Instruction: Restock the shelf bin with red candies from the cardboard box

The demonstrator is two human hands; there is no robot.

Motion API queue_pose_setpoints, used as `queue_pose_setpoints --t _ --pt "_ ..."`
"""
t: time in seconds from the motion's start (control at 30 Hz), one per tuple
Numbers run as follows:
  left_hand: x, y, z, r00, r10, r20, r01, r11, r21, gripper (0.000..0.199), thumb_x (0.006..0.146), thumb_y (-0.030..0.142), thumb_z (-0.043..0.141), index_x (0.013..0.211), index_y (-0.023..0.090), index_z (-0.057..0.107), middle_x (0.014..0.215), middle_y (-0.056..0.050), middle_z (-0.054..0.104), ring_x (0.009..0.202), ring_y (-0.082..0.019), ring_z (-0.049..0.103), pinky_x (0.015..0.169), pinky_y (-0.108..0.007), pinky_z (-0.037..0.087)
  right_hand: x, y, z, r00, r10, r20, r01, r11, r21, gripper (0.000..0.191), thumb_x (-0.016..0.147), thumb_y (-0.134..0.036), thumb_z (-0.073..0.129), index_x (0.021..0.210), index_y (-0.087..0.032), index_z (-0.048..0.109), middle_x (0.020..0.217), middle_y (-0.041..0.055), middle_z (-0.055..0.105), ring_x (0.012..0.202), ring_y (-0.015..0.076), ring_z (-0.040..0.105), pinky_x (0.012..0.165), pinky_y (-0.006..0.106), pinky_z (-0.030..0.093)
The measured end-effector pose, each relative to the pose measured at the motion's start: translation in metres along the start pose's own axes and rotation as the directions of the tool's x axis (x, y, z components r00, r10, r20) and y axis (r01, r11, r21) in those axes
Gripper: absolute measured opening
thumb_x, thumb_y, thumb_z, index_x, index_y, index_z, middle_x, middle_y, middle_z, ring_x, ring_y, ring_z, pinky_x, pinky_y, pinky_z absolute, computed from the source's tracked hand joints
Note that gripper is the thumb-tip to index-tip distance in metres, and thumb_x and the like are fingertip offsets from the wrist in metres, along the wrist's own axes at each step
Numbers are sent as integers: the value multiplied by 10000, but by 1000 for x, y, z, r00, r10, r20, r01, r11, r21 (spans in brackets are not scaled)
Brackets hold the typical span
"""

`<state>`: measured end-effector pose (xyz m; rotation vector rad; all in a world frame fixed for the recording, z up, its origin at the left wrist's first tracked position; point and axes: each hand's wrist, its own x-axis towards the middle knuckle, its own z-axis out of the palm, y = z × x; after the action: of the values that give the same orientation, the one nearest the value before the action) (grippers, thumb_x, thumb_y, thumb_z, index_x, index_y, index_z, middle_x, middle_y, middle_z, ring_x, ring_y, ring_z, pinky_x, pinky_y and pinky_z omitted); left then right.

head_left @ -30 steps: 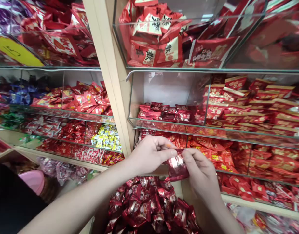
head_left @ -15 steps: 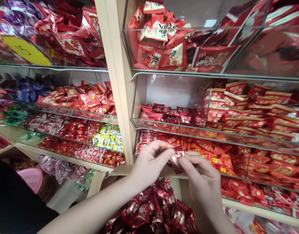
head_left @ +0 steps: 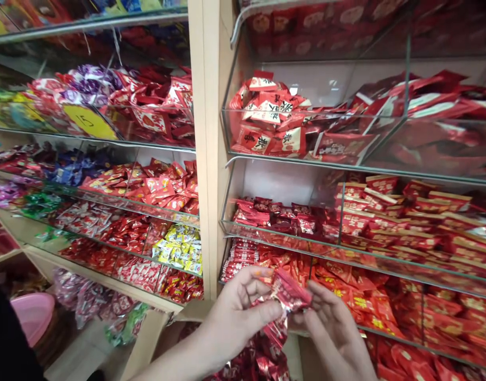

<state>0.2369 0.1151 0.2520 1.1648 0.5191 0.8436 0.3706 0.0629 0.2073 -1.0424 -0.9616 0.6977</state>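
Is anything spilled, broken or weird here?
Nothing clearly looks spilled or broken. The shelf sweets are jumbled, but they sit in their compartments. The shiny red packet in the left hand looks crumpled; I can't tell if it's torn.

Yellow sign (head_left: 90, 120) reads "15", red packets (head_left: 289, 143) "歡".

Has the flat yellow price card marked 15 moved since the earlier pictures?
No. The flat yellow price card keeps its place left of the pale vertical wooden post; the view itself shifted.
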Motion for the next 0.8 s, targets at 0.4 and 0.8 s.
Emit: queue_pose_setpoints --t 0.4,0.8 --pt "3 -10 5 999 -18 38 16 998 56 345 687 123 601 950 203 393 759 35 580 567 -47 522 506 -157 417 8 0 4 960 279 -7 -266 925 269 169 713 -330 570 651 -178 527 476 -44 487 455 67 438 455 181 378" --pt "26 51 -13 881 339 331 -457 427 780 210 801 179 427 968 182 554 977 -56 595 927 -151 524 842 -311 400 30 -37 -22 989 -123 -80 102 969 -226 175 626 -338 631 747 -214 613 714 34 633 628 175 584 545 263 470"
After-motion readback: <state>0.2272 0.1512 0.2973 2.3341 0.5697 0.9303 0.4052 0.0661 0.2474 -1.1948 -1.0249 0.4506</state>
